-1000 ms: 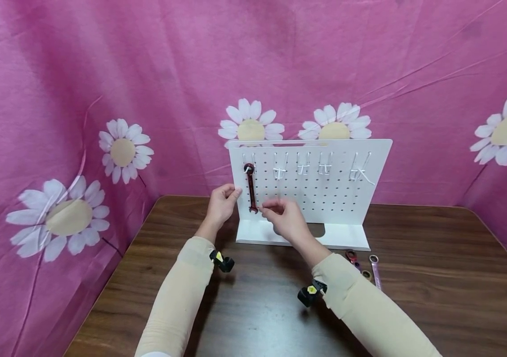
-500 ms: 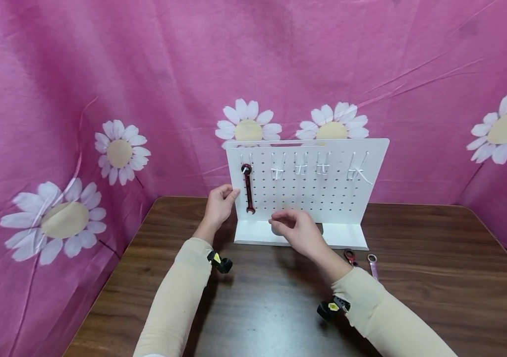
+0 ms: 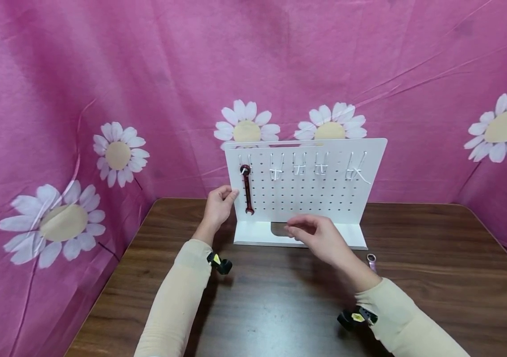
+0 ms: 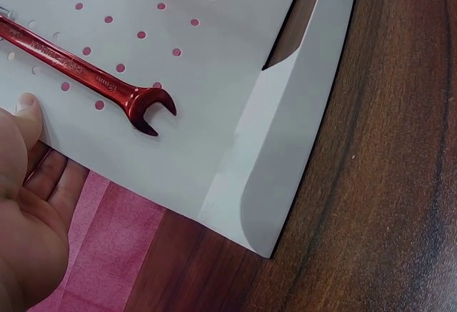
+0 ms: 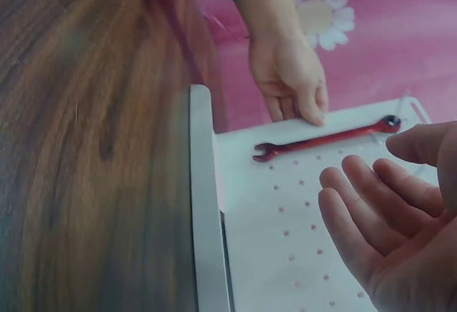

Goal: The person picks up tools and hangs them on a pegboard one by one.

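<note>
A white pegboard stand (image 3: 307, 198) stands upright on the table. My left hand (image 3: 217, 206) grips its left edge, thumb on the front face and fingers behind it, as the left wrist view shows. A shiny red wrench (image 4: 93, 73) hangs by its ring end from the leftmost hook, with its forked end pointing down. In front of the board's base my right hand (image 3: 320, 238) is held in the air, fingers loosely bent around nothing. From the right wrist, the right hand's fingers (image 5: 385, 212) appear relaxed and apart from the wrench.
Several white wire hooks (image 3: 299, 166) run along the board's upper part, bare of tools. A purple-pink wrench (image 3: 371, 262) lies on the wooden table (image 3: 253, 302) right of the base, partly hidden by my right arm. A pink flowered cloth (image 3: 182, 74) hangs behind.
My right hand has moved away from the red wrench's lower end, to the right and toward me. Its arm now covers most of the loose wrenches. My left hand stays on the board's edge.
</note>
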`<state>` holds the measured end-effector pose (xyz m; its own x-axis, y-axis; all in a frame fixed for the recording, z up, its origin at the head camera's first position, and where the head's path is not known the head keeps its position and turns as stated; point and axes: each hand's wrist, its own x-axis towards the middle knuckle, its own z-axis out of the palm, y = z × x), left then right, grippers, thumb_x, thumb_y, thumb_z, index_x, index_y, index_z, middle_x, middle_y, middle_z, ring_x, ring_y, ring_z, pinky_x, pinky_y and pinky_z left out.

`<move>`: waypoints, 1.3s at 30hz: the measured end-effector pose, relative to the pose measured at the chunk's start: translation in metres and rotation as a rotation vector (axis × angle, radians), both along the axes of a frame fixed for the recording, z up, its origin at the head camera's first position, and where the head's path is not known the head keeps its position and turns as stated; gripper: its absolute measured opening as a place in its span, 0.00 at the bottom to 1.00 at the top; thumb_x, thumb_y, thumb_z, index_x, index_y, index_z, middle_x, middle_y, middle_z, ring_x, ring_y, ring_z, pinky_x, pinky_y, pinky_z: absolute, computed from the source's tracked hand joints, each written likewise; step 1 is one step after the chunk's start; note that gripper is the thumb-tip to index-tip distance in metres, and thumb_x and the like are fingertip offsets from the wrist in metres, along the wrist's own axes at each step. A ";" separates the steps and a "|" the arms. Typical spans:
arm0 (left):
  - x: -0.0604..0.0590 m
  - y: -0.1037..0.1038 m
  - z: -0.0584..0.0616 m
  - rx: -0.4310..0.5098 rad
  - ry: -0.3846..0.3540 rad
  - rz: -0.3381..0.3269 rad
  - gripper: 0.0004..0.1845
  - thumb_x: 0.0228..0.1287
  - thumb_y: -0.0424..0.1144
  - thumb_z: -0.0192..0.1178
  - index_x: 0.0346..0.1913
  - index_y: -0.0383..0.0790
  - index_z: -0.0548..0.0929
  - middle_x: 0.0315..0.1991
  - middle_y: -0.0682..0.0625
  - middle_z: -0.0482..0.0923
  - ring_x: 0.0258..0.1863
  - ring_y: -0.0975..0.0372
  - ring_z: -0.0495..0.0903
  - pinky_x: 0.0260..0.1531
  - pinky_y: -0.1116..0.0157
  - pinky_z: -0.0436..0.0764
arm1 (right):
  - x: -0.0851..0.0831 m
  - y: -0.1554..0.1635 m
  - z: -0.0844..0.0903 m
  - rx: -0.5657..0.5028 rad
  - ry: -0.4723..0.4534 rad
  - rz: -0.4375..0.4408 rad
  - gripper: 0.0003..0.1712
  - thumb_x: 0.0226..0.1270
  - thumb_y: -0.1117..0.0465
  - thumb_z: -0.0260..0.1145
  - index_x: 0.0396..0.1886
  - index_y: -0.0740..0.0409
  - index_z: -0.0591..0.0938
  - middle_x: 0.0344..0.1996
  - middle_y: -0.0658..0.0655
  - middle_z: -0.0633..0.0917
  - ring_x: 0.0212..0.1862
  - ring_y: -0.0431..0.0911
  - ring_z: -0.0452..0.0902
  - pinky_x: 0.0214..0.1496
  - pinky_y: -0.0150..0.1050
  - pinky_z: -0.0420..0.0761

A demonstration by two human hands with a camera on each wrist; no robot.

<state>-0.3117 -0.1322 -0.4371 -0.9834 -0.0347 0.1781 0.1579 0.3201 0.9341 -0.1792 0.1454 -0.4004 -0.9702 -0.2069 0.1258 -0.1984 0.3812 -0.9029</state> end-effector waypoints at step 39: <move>0.002 0.000 0.001 0.007 0.013 0.004 0.12 0.79 0.38 0.65 0.50 0.29 0.88 0.44 0.36 0.91 0.39 0.66 0.77 0.45 0.68 0.77 | 0.055 0.098 -0.024 0.114 -0.067 -0.137 0.15 0.78 0.62 0.70 0.56 0.68 0.87 0.38 0.61 0.94 0.35 0.39 0.88 0.37 0.36 0.86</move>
<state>-0.3097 -0.1322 -0.4366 -0.9809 -0.0401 0.1902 0.1683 0.3146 0.9342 -0.1245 0.2435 -0.4243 -0.9958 -0.0812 0.0428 -0.0779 0.5013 -0.8618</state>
